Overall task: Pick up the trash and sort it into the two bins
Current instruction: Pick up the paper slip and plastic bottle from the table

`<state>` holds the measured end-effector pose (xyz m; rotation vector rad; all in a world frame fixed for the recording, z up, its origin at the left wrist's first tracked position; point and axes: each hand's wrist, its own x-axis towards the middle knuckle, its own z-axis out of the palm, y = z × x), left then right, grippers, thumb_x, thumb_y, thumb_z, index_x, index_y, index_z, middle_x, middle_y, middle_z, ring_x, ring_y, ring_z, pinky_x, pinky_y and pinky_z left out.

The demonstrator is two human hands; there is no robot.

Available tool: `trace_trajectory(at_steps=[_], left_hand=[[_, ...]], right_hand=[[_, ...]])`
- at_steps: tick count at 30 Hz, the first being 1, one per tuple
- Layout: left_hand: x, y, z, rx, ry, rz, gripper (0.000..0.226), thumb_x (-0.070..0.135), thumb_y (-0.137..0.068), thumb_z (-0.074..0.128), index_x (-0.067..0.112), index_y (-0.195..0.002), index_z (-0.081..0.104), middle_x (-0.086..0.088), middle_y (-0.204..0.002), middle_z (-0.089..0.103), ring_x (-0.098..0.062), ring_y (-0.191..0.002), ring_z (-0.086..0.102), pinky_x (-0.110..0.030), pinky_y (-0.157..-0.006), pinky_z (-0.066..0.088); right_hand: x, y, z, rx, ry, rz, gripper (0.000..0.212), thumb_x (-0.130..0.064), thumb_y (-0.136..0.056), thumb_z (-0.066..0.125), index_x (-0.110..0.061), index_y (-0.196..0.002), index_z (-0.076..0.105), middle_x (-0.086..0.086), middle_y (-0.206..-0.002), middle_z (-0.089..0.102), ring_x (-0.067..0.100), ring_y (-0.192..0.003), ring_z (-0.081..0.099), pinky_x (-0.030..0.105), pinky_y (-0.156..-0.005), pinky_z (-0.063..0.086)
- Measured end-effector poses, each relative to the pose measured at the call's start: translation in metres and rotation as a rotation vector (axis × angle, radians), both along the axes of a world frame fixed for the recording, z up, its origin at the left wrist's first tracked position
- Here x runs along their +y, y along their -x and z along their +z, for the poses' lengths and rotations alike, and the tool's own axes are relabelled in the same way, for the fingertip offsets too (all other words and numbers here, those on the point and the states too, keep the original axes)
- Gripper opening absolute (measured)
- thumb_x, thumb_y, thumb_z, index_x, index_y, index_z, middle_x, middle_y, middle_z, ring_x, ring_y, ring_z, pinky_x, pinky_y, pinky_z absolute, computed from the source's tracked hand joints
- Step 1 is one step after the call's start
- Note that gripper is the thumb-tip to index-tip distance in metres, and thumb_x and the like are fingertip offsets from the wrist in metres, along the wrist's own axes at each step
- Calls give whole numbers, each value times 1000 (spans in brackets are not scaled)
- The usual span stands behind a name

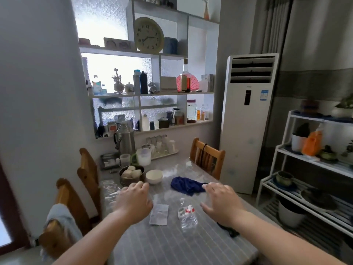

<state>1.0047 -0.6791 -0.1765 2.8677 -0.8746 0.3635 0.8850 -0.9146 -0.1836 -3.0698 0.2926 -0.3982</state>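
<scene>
Reaching out over the dining table: both hands hover palm-down with nothing in them. Left hand has fingers loosely curled; right hand is spread wide.

Trash candidates, lying between the hands on the striped cloth:
- flat silvery packet, just beside the left hand
- crushed clear plastic bottle with a red-and-white label, near the right hand's thumb
- dark item partly hidden under the right forearm; cannot tell what it is

Blue cloth lies beyond the right fingertips; trash or not, unclear. Bowl of white buns and white bowl sit further back.

Neither bin is in view.

Judgement: the picking-up step is only just starting; nothing looks sorted. Next move calls for closing one hand on the packet or bottle, then locating the bins. The flat packet may need a fingertip pinch at its edge.
</scene>
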Motion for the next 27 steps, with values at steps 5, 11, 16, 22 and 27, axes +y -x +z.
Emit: trace_trajectory(at_steps=[5,11,16,22,27], left_hand=[[-39,-55,-46,85,-71,28,44,41,-87,45,24,-126,46,1,-129,53,-19,-121,49,-36,-100,42],[-60,-107,-106,203,-147,74,44,42,-86,46,25,-126,47,2,-129,54,-20,-120,49,-37,-99,41],[-71,-155,-152,299,-155,82,46,42,-89,43,25,-131,43,2,-133,50,-21,-119,50,-36,-96,42],[-79,-207,-211,489,-100,133,43,41,-88,45,26,-129,43,0,-130,52,-21,-108,55,-35,-88,48],[-91,-228,-254,675,0,190,55,38,-87,49,31,-138,33,-7,-136,46,-26,-112,55,-37,-89,47]], right_hand=[[-36,-58,-45,73,-51,7,60,-53,-90,41,-19,-139,36,2,-140,47,20,-128,42,36,-108,31],[-56,-106,-108,167,-136,9,55,-51,-91,37,-20,-137,37,1,-134,51,19,-122,46,36,-105,35],[-71,-144,-161,235,-199,-25,54,-50,-91,37,-23,-137,37,-1,-128,53,18,-115,50,36,-99,40],[-81,-187,-222,353,-295,-124,56,-48,-90,36,-29,-141,27,3,-125,54,24,-111,51,40,-93,42],[-77,-198,-260,370,-392,-188,46,-40,-93,38,-33,-139,32,2,-133,49,22,-112,53,37,-89,45]])
